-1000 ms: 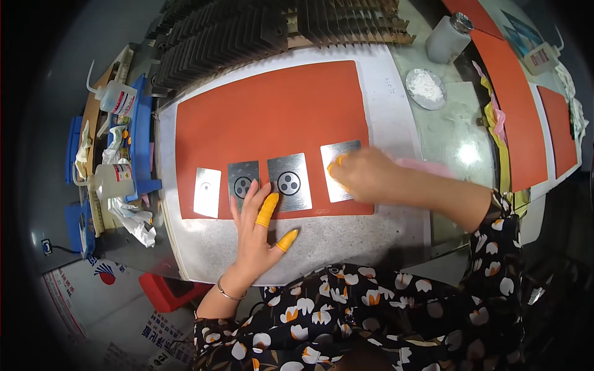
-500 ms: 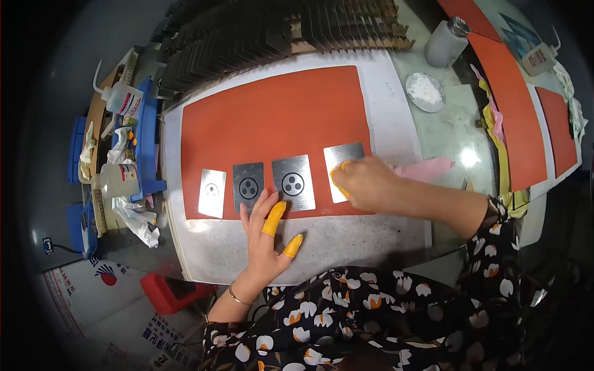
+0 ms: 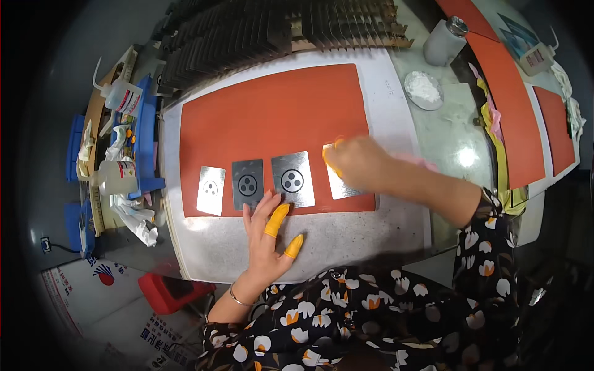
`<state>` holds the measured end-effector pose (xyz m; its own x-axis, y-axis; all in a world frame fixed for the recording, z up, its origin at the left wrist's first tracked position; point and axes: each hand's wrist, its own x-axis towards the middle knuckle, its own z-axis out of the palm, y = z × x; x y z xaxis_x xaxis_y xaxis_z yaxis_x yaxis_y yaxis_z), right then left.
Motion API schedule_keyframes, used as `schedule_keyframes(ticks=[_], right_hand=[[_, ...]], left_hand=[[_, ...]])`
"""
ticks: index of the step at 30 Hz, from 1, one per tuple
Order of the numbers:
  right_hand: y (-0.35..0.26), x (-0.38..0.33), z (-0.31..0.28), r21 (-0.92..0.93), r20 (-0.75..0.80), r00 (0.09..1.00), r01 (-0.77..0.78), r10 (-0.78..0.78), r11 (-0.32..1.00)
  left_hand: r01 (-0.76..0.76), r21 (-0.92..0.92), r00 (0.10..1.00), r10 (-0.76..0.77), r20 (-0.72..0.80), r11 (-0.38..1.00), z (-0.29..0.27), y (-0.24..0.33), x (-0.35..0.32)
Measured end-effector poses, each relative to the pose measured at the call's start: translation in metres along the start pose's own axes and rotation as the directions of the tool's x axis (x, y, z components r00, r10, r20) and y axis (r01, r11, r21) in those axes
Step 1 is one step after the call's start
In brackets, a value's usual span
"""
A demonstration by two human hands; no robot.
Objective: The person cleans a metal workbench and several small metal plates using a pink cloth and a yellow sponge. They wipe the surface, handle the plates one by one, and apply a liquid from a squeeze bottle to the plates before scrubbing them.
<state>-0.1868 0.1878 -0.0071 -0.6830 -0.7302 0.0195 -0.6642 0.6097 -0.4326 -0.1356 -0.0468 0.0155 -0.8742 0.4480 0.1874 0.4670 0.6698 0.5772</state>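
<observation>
Several small silver metal plates lie in a row along the near edge of an orange mat (image 3: 272,111). The two middle plates (image 3: 247,183) (image 3: 292,179) show round three-hole marks. My left hand (image 3: 266,241) lies flat and spread just below them, wearing orange finger cots, its fingertips at the lower edges of those two plates. My right hand (image 3: 359,164), blurred, is closed over the rightmost plate (image 3: 346,188) and covers most of it. A pink cloth (image 3: 421,162) trails out from under that hand.
A rack of dark plates (image 3: 278,25) lines the back. A dish of white powder (image 3: 423,89) and a white bottle (image 3: 444,42) stand at the right, beside more orange mats (image 3: 513,123). On the left are squeeze bottles (image 3: 120,96), a blue tray (image 3: 145,136) and crumpled wipes (image 3: 136,216).
My right hand has shifted slightly back and forth over the rightmost plate. My left hand has stayed flat in the same place below the middle plates.
</observation>
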Motion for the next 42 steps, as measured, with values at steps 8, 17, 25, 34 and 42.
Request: schedule_keyframes(ticks=[8,17,25,34,42], right_hand=[[0.031,-0.059,-0.113,-0.033,-0.580,0.776,-0.326,0.247,0.945],[0.197,-0.073,-0.243,-0.349,-0.669,0.639,-0.721,0.379,0.599],[0.203,-0.047,-0.232,-0.584,-0.506,0.807,-0.580,0.303,0.568],[0.183,-0.069,-0.222,-0.540,-0.658,0.731,-0.624,0.178,0.565],[0.173,-0.108,-0.101,0.253,-0.518,0.506,-0.679,0.689,0.689]], left_hand=[[0.012,0.166,0.998,-0.022,0.054,0.986,-0.014,-0.022,0.023],[-0.067,0.237,0.968,0.006,0.250,0.969,-0.022,-0.018,0.066],[-0.065,0.266,0.963,-0.010,0.271,0.962,-0.022,-0.018,0.068],[-0.122,0.298,0.962,0.040,0.269,0.947,-0.024,-0.016,0.082],[-0.125,0.291,0.974,0.061,0.220,0.948,-0.017,-0.020,0.083]])
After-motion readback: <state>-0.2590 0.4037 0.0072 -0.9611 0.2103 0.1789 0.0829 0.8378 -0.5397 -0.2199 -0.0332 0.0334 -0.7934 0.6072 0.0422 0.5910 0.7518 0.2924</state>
